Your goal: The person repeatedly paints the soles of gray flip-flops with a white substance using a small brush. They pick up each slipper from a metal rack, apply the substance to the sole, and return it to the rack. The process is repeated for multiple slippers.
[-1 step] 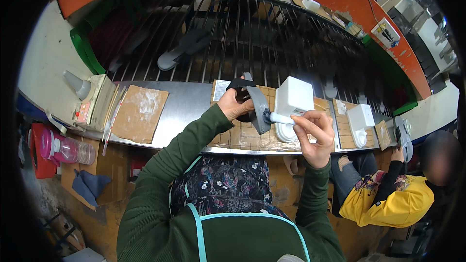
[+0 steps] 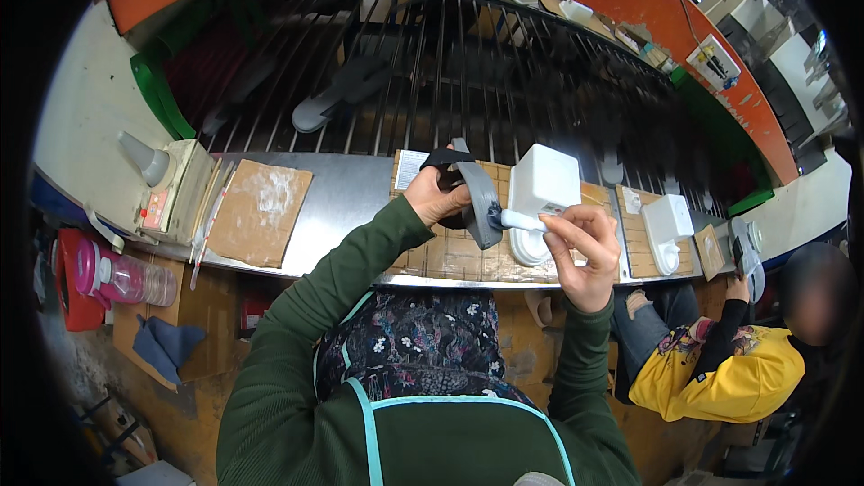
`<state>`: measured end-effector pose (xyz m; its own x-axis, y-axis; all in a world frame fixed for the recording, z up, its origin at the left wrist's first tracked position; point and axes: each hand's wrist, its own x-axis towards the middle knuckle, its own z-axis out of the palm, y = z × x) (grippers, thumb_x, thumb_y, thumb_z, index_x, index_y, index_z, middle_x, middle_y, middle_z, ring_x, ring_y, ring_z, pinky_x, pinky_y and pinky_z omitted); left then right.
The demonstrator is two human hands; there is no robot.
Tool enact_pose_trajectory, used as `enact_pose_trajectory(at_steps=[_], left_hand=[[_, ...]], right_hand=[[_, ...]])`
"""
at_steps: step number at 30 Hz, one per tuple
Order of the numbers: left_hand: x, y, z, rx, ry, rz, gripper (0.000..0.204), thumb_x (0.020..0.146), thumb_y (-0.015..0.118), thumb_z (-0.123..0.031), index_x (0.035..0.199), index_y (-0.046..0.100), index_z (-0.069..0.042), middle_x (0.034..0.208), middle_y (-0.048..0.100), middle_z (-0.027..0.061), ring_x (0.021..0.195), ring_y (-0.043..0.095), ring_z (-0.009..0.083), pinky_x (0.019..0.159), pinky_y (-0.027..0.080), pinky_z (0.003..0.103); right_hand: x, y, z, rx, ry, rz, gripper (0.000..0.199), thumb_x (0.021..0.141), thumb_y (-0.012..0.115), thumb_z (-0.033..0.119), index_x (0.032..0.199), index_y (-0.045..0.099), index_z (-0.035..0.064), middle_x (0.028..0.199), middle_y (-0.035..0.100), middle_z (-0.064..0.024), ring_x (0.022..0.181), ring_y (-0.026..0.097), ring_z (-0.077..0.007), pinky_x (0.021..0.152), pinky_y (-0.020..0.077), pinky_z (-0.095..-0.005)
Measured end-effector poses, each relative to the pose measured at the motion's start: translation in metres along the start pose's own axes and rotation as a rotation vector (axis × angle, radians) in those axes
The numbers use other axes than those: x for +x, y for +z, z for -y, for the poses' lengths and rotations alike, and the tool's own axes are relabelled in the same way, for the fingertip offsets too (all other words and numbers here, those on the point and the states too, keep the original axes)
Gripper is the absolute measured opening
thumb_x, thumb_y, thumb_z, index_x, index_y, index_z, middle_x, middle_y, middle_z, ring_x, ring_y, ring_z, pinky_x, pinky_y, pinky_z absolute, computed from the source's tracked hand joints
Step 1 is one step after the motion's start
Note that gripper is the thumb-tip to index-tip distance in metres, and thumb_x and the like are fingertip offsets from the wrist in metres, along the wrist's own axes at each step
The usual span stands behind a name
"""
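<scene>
My left hand (image 2: 437, 196) is closed around a grey sandal (image 2: 481, 202) with a dark strap, held up on its edge over the bench. Between the thumb and fingers of my right hand (image 2: 587, 256) is a brush with a pale handle (image 2: 522, 220). Its dark bristle end touches the sandal's side near the lower end. Just behind the brush stands a white plastic container (image 2: 546, 175) with a rounded spout-like cup at its front. Under both hands lies a taped cardboard mat (image 2: 423, 256).
Beyond the metal bench (image 2: 337, 207) runs a rack of dark rollers (image 2: 414, 81), carrying another grey sandal (image 2: 310, 115). A stained cardboard sheet (image 2: 256, 211) lies left. At right, a co-worker in a yellow top (image 2: 733, 373) sits by a second white container (image 2: 666, 225). A pink-lidded bottle (image 2: 121, 277) stands lower left.
</scene>
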<state>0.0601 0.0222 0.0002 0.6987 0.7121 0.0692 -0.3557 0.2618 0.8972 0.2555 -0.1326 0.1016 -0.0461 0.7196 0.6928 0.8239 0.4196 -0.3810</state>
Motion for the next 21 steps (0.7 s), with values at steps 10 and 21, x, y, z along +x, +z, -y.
enact_pose_trajectory(at_steps=[10, 21], left_hand=[[-0.010, 0.021, -0.006, -0.225, -0.284, -0.005, 0.087, 0.073, 0.067, -0.068, 0.132, 0.046, -0.007, 0.121, 0.059, 0.0114, 0.111, 0.060, 0.0243, 0.093, 0.052, 0.042], [-0.045, 0.054, 0.006, -0.660, -0.511, 0.022, 0.104, 0.074, 0.053, -0.079, 0.143, 0.030, -0.003, 0.125, 0.044, 0.0237, 0.104, 0.058, 0.0310, 0.091, 0.054, 0.048]], right_hand=[[0.018, -0.004, 0.002, -0.031, -0.085, -0.021, 0.030, 0.071, 0.078, 0.004, 0.099, 0.076, 0.0133, 0.084, 0.062, 0.0000, 0.072, 0.049, -0.0140, 0.074, 0.0299, -0.0314], [0.019, -0.002, 0.004, -0.080, -0.119, 0.047, 0.030, 0.070, 0.078, 0.005, 0.098, 0.077, 0.0144, 0.085, 0.062, 0.0000, 0.074, 0.051, -0.0145, 0.074, 0.0294, -0.0322]])
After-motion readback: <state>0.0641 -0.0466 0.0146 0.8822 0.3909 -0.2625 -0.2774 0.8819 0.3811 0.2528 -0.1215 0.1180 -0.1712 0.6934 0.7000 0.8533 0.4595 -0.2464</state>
